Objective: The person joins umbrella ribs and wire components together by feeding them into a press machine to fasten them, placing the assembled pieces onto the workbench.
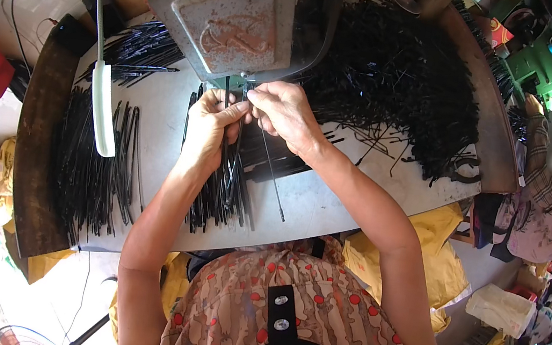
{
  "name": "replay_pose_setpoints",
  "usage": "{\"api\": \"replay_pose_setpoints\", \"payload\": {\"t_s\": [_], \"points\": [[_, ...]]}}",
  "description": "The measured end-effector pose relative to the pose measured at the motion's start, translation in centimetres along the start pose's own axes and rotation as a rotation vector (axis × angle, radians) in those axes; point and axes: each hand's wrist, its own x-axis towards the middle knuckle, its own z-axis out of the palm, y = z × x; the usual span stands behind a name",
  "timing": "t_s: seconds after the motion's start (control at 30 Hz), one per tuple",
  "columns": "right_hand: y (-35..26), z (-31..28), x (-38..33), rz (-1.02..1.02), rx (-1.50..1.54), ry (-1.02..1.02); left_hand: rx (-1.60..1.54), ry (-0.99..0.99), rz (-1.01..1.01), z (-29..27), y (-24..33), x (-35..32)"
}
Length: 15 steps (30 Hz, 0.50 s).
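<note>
My left hand (208,124) grips a bundle of thin black rods (224,190) that fans out below it toward me. My right hand (284,111) pinches a single thin black rod (270,164) just under the nose of a grey metal press machine (230,18). Both hands meet at the small tool point beneath the machine's head. The single rod slants down and right over the grey table (328,201).
A big heap of loose black rods (402,77) fills the table's right side. More rods lie in rows at the left (94,161) and back left (142,48). A white lamp arm (103,106) hangs over the left. Another person (547,203) sits at the far right.
</note>
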Motion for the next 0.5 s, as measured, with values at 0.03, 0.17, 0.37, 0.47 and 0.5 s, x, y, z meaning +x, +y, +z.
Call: {"api": "replay_pose_setpoints", "payload": {"t_s": [0.03, 0.17, 0.37, 0.47, 0.5], "points": [[0.06, -0.05, 0.07, -0.008, -0.005, -0.011, 0.0, 0.001, -0.001, 0.0, 0.04, 0.07], [0.23, -0.15, 0.26, 0.002, 0.004, -0.01, -0.022, 0.012, -0.039, 0.05, 0.26, 0.29], [0.19, -0.15, 0.43, 0.046, -0.018, 0.022, 0.059, 0.015, -0.021, 0.06, 0.73, 0.72], [-0.03, -0.53, 0.16, 0.045, -0.043, 0.007, 0.072, -0.001, -0.037, -0.18, 0.63, 0.81], [-0.49, -0.77, -0.18, 0.078, -0.106, 0.009, 0.05, -0.004, -0.049, -0.23, 0.65, 0.84]]}}
